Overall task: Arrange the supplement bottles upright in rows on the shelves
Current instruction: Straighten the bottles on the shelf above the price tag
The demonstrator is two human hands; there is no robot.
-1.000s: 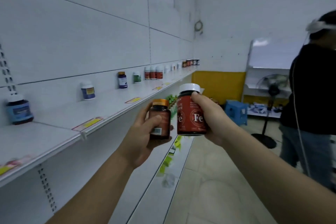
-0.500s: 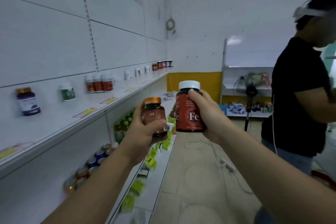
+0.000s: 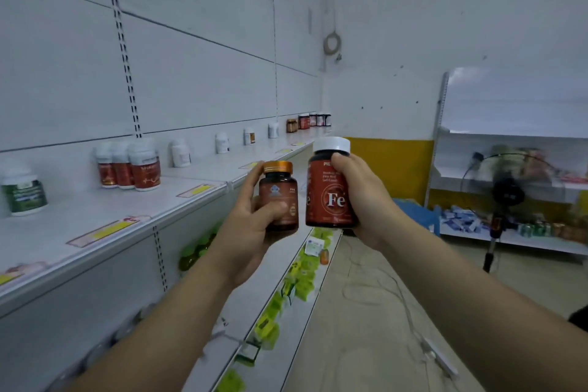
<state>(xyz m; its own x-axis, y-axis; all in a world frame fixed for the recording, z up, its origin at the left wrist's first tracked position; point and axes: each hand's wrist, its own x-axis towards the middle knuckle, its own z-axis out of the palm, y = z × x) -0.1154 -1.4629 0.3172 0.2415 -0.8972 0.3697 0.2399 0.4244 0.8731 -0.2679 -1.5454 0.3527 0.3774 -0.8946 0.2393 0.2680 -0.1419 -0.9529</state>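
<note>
My left hand (image 3: 251, 226) grips a small brown bottle with an orange cap (image 3: 280, 192), held upright in front of me. Beside it, my right hand (image 3: 362, 197) grips a taller red bottle marked "Fe" with a white cap (image 3: 329, 188). Both bottles hang in the air just right of the white upper shelf (image 3: 95, 216). On that shelf stand a green-labelled bottle (image 3: 24, 194), a cluster of three red-labelled white bottles (image 3: 130, 167), several single white bottles (image 3: 180, 153) further along, and dark jars (image 3: 313, 120) at the far end.
A lower shelf (image 3: 280, 321) carries green packets and green bottles (image 3: 197, 251). A standing fan (image 3: 506, 197) and a low shelf of boxes (image 3: 509, 232) are at the right. A cable (image 3: 407, 305) runs along the floor of the aisle.
The view has moved forward along the shelf; the red-labelled cluster is nearer now. The person in black at the right has left the view. Both hands still hold their bottles side by side.
</note>
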